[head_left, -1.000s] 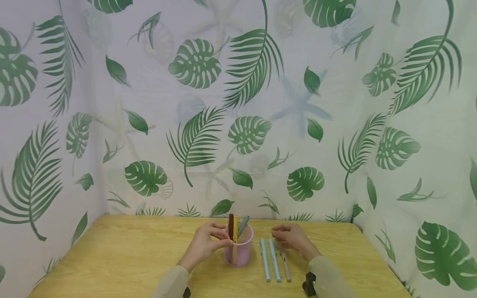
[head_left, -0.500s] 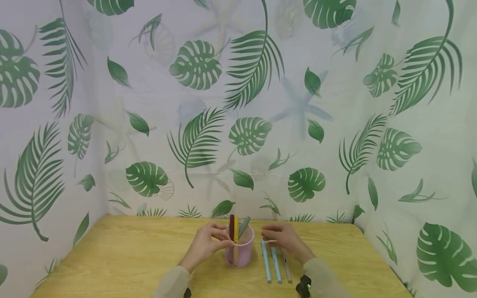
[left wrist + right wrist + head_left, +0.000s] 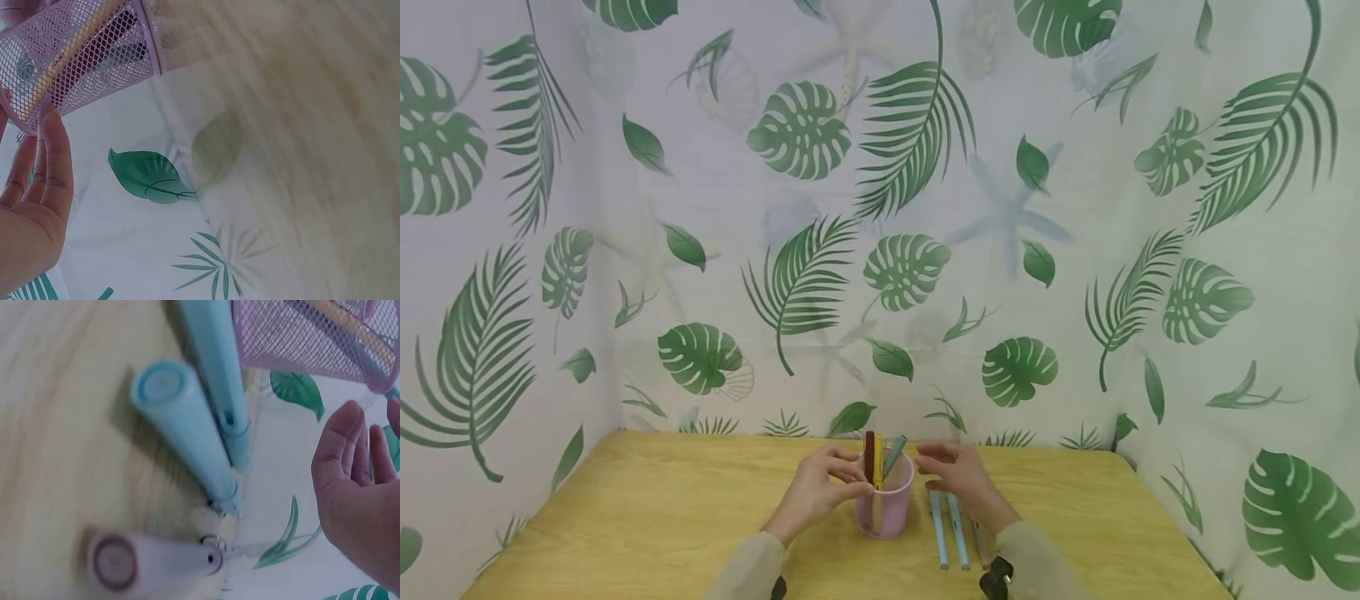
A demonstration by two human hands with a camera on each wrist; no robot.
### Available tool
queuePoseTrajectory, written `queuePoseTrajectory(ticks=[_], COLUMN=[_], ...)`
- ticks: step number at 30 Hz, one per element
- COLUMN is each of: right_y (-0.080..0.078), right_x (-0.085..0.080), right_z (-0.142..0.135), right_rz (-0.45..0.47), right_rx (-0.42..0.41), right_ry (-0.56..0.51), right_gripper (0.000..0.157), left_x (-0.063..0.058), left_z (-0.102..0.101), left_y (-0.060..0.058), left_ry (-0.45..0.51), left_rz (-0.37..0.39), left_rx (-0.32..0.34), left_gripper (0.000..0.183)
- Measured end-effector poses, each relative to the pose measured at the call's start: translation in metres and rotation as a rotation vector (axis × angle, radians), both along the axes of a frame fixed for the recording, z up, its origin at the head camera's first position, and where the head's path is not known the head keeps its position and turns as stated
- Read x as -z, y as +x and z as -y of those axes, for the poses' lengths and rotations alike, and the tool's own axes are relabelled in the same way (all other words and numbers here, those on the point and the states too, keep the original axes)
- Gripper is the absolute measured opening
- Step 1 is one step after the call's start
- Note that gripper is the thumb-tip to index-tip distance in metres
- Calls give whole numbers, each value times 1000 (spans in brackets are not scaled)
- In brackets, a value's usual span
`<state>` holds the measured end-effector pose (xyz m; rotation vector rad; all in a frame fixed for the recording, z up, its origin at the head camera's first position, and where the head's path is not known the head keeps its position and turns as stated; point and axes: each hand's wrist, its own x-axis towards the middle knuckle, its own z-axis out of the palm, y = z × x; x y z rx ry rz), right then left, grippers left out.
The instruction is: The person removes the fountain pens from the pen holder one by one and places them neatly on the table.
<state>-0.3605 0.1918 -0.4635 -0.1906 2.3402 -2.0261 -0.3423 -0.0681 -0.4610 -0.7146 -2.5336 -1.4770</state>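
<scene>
A pink mesh pen holder (image 3: 886, 512) stands upright on the table with a dark red pen (image 3: 869, 457), a yellow pen (image 3: 878, 458) and a grey-green pen (image 3: 893, 454) in it. My left hand (image 3: 820, 487) holds its rim at the left, thumb in front and fingers (image 3: 55, 153) on the far side. My right hand (image 3: 966, 483) hovers at the right of the holder, fingers loosely bent, with nothing in them. Below it lie two light blue pens (image 3: 938, 533) (image 3: 187, 425) and a greyish-pink pen (image 3: 156, 559), side by side, their far ends hidden in the head view.
The wooden table (image 3: 700, 500) runs back to a white curtain (image 3: 925, 333) printed with green leaves, which also closes off both sides. A black wrist strap (image 3: 996, 577) shows at my right sleeve (image 3: 1037, 558).
My right hand has moved left, from above the greyish-pink pen to beside the pen holder, passing over the blue pens. My left hand stays on the holder's rim.
</scene>
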Motion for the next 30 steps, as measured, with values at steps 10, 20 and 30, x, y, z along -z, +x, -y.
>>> queuePoseTrajectory(ticks=[10, 20, 30], right_y=[-1, 3, 2], right_x=[-3, -6, -4], right_z=[18, 28, 32], right_rz=[-7, -25, -47], right_rx=[86, 107, 126], right_ry=[-50, -89, -91], right_gripper=[38, 37, 35], left_x=[-1, -2, -1], left_z=[-1, -1, -1], left_y=[-3, -1, 1], left_ry=[4, 8, 22], left_rz=[-18, 0, 1], left_rx=[6, 15, 2], left_gripper=[12, 13, 12])
